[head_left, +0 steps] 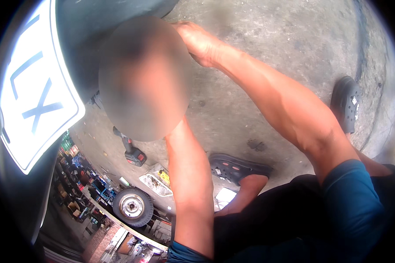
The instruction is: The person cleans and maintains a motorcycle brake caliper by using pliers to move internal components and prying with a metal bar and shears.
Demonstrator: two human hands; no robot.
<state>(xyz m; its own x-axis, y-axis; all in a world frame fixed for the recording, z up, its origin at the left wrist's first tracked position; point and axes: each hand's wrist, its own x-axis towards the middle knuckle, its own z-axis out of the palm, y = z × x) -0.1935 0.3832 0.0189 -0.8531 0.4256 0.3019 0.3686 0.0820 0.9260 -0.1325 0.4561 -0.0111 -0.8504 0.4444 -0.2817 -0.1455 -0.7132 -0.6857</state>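
Note:
My left forearm [189,171] reaches up from the lower edge, and its hand disappears inside a large blurred oval. From the right, my right hand [195,43] comes in to the oval's upper right edge. Its back and wrist show, while the fingers are hidden by the blur. Whatever either hand holds or touches cannot be made out. Both hands are close to the dark lower part of a vehicle [90,15], seen at the top. A white licence plate [52,127] with dark characters fills the left side.
A cordless power tool [134,155] lies on the concrete floor [285,39]. Beside it are a white tray [166,191] of small parts and a yellow container [163,176]. A wheel [133,207] stands at lower left, near cluttered shelves. My feet wear dark clogs [232,168].

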